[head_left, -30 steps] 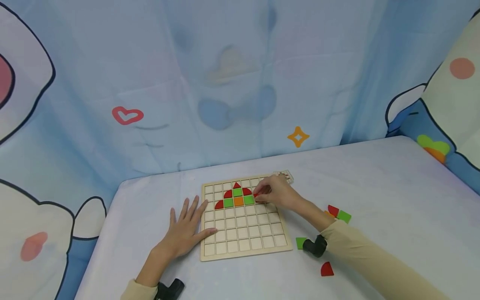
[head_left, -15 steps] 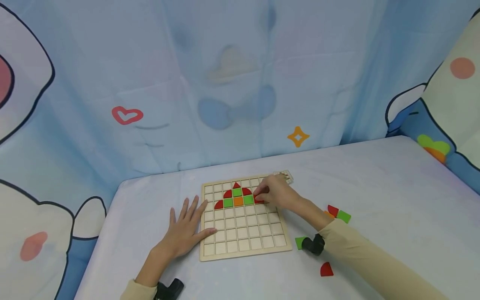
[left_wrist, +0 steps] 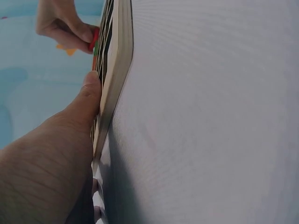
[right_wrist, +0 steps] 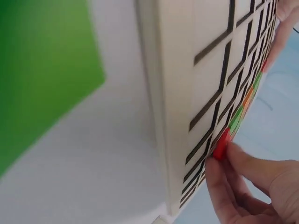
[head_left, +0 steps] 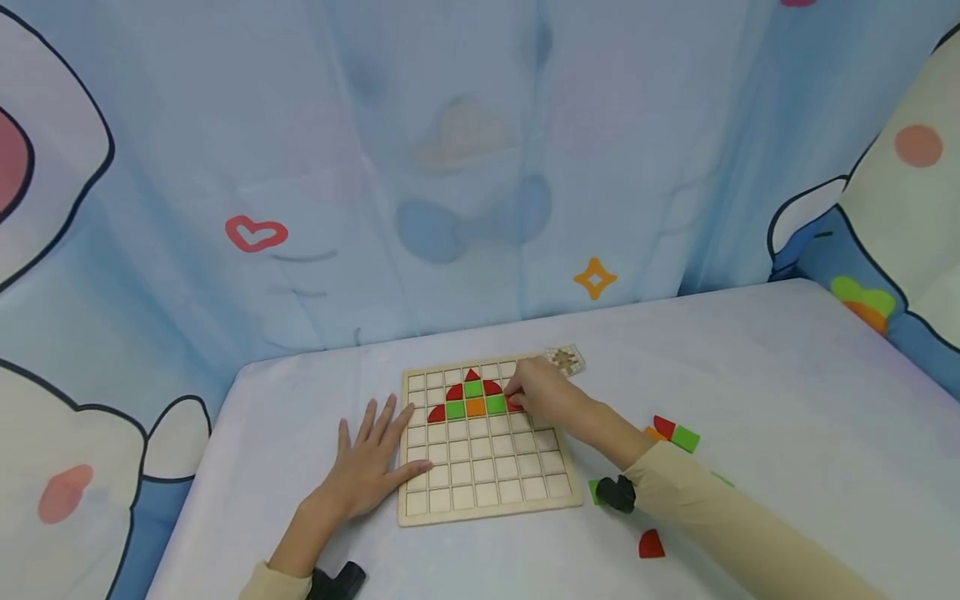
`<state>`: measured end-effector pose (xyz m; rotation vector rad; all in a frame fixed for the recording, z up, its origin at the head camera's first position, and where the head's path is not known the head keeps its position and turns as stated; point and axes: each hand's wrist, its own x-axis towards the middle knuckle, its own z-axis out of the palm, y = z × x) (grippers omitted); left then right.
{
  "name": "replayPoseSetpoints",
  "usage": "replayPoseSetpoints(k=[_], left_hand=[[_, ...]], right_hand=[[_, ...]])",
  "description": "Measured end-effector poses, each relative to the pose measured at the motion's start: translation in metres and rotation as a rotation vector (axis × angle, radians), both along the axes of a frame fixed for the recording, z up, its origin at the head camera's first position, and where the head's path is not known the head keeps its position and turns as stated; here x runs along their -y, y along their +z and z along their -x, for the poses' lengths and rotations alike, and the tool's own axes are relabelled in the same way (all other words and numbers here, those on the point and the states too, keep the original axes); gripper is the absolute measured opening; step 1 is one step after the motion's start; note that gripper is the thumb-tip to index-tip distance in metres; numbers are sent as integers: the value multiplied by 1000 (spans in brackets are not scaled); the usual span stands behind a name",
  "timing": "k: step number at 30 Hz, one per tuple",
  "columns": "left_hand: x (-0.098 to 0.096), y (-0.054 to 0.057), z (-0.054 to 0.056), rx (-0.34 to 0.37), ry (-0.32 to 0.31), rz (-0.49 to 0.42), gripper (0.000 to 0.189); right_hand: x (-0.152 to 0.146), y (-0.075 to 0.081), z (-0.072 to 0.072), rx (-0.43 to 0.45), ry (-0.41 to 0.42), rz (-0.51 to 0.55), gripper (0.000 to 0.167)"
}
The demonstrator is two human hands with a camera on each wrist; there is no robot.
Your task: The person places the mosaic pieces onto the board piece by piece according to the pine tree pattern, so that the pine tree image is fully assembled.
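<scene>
A wooden grid board [head_left: 480,493] lies on the white table. In its upper rows sit red quarter-round pieces, green squares [head_left: 455,409], an orange square [head_left: 476,407] and a red triangle [head_left: 471,375]. My right hand [head_left: 553,393] pinches a red quarter-round tile [right_wrist: 222,145] between thumb and fingers, at the grid cell right of a green square. In the head view the fingers partly cover that tile. My left hand [head_left: 366,468] rests with spread, straight fingers on the board's left edge; its thumb [left_wrist: 88,93] lies over the rim in the left wrist view.
Right of the board lie a loose red piece [head_left: 664,427], a green square [head_left: 686,438], an orange piece [head_left: 655,434] and another red quarter-round [head_left: 651,545]. The right wrist camera [head_left: 617,493] partly covers a green piece. A small patterned card [head_left: 565,360] touches the board's top right corner.
My right hand has lowered the red tile into the grid cell and its wrist has turned slightly. The left hand stays on the board. The head view has shifted a little.
</scene>
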<state>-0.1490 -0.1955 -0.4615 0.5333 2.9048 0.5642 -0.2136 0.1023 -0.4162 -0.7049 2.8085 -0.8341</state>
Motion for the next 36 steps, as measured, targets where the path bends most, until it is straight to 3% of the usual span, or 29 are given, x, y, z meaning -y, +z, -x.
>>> replayPoseSetpoints(k=[7,10,14,18,27,32,36], left_hand=[[-1,5,-1,50,-1,32,89],[-1,5,-2,51,-2,33,88],[0,4,-2,50,3,28,89],[0,2,-2,41,3,16,89],[1,1,-3,-17,-6,-2,90],[0,3,-3,16,-10,-11,89],[-1,2,-4,-1,-14,-20,90]], right_hand=[[5,-3,-9,-126,32,-93,12],[3,-4,-10,-95,32,-54,13],[-9,-2,-9,13,31,68,18],[-31,6,-14,18,30,138,21],[-104,28,-51,2,-70,90,14],[-140,27,-73,-9,-91,43,12],[-164,20,-83,-31,-119,4,13]])
